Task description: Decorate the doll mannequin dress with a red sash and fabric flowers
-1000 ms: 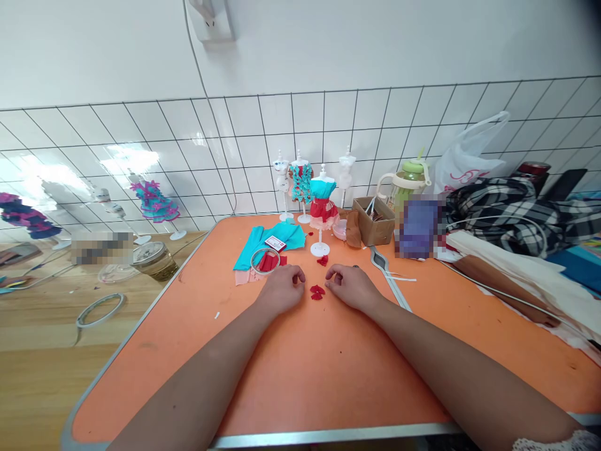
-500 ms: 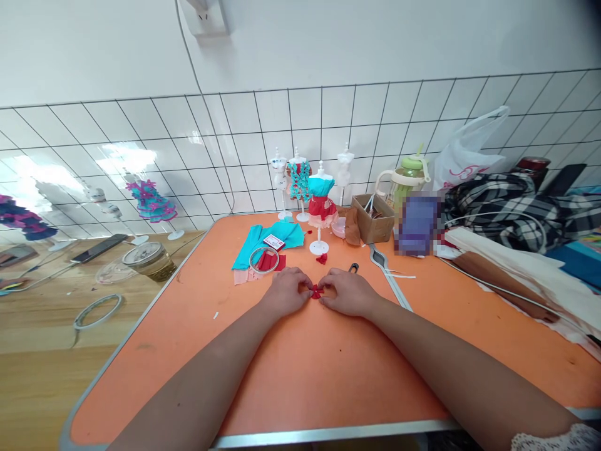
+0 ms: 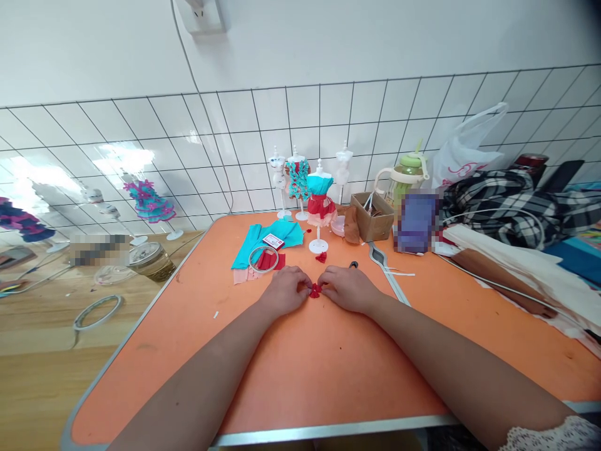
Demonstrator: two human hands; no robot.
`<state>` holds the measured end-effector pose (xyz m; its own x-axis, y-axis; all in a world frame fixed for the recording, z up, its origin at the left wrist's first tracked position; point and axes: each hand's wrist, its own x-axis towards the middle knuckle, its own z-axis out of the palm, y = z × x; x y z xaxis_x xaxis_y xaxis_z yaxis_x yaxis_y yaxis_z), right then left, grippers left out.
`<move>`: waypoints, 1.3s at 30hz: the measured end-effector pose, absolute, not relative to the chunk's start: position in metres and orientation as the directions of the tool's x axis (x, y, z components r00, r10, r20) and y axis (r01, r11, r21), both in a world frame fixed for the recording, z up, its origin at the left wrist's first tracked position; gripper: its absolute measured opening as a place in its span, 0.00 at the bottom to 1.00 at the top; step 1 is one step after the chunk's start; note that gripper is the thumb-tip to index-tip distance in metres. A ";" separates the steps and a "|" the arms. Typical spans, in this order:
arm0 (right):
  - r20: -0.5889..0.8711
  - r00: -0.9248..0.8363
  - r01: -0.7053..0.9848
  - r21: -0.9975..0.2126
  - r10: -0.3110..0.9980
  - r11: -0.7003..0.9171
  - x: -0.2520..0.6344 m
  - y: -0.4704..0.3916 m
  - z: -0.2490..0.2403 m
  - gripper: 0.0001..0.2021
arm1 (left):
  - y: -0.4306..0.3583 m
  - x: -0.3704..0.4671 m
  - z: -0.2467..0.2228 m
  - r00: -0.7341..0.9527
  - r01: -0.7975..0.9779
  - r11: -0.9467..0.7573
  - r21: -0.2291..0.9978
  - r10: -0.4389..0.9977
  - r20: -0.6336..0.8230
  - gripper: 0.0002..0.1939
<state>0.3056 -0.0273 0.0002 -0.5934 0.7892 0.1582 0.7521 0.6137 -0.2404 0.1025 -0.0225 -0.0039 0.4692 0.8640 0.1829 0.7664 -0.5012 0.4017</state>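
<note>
Between my two hands, low over the orange table (image 3: 282,369), is a small piece of gathered red fabric (image 3: 315,290). My left hand (image 3: 287,291) pinches its left side with thumb and fingertips. On its right side the fingers of my right hand (image 3: 346,289) are closed on it too. Another small red scrap (image 3: 321,257) lies just behind. Beyond it stands a mini dress form (image 3: 320,194) in a turquoise top and red skirt. Turquoise cloth (image 3: 291,233), red cloth (image 3: 280,261) and a roll of tape (image 3: 263,259) lie to the left.
More dress forms (image 3: 298,178) stand by the tiled wall. At the back right are a cardboard box (image 3: 372,216), a green-lidded bottle (image 3: 409,172), a blurred phone (image 3: 417,222) and plaid cloth (image 3: 493,200). A glass jar (image 3: 153,262) sits on the wooden table at left.
The red piece looks slightly more bunched, and the fingers of my right hand have shifted a little on it. The view has moved slightly.
</note>
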 end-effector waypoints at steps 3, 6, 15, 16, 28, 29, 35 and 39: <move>0.172 -0.617 0.707 -0.307 0.768 0.637 0.306 -0.029 -0.001 0.09 | -0.022 0.103 -0.003 0.466 0.757 -0.496 0.426 0.866 0.181 0.06; 0.220 -0.598 0.682 -0.365 0.771 0.634 0.304 -0.029 -0.001 0.09 | -0.022 0.103 -0.002 0.419 0.721 -0.417 0.554 0.898 0.130 0.06; 0.191 -0.395 0.608 -0.679 0.899 0.412 0.302 -0.024 0.000 0.06 | -0.028 0.103 0.017 0.311 0.625 -0.341 0.702 0.934 0.177 0.13; 0.188 -0.378 0.600 -0.695 0.906 0.395 0.301 -0.023 0.000 0.06 | -0.028 0.103 0.018 0.335 0.635 -0.385 0.670 0.918 0.211 0.13; 0.122 -0.239 0.445 -0.868 0.963 0.221 0.298 -0.025 0.008 0.10 | -0.029 0.108 0.017 0.364 0.612 -0.484 0.625 0.875 0.320 0.10; 0.131 -0.237 0.446 -0.866 0.963 0.227 0.298 -0.025 0.008 0.11 | -0.030 0.109 0.018 0.362 0.614 -0.475 0.631 0.879 0.310 0.10; 0.129 -0.224 0.439 -0.872 0.966 0.218 0.296 -0.026 0.007 0.14 | -0.033 0.110 0.019 0.350 0.615 -0.446 0.650 0.893 0.281 0.10; 0.118 -0.226 0.400 -0.894 0.967 0.202 0.295 -0.028 0.009 0.13 | -0.034 0.109 0.019 0.307 0.592 -0.413 0.692 0.909 0.281 0.11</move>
